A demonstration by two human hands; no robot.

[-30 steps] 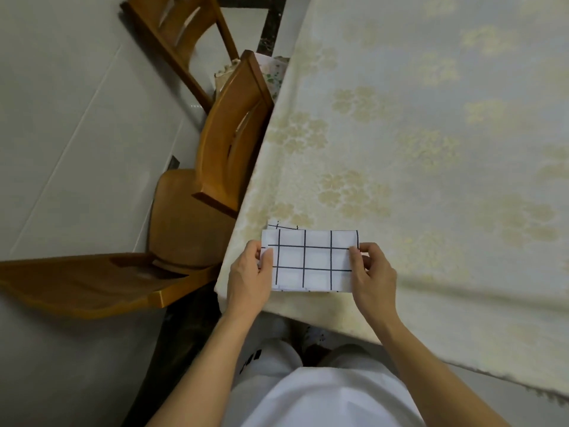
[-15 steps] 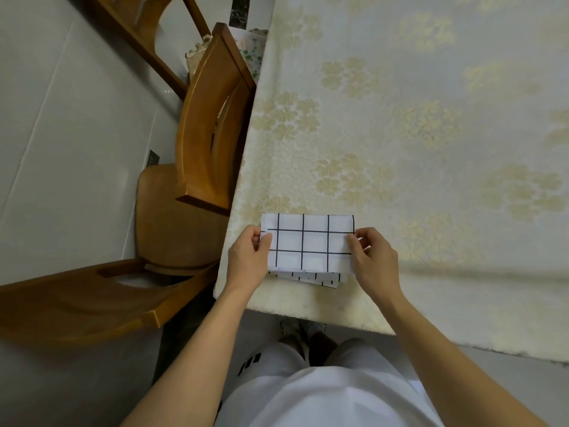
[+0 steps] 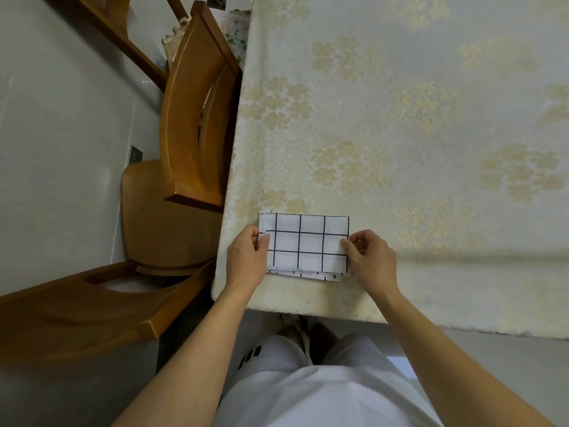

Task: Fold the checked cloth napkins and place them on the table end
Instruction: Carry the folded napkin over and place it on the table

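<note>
Both hands, left (image 3: 246, 260) and right (image 3: 371, 260), pinching folded napkin (image 3: 304, 243) by its ends, squaring it over another (image 3: 320, 275) near surface (image 3: 400, 118) corner

Wooden chairs (image 3: 197, 118) beside a floral tablecloth (image 3: 400, 118)

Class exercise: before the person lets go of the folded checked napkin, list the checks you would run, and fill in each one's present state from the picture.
1. Both ends held: left hand and right hand each pinch a short edge of the folded checked napkin. Ok.
2. Napkin sits on the tablecloth, near its corner. Ok.
3. Square over the napkin underneath: that one's edge pokes out at the near side. Not ok.
4. Top face smooth, grid lines straight. Ok.
5. Number of napkins stacked below: cannot tell.
6. Wooden chair clear of the stack. Ok.
</note>
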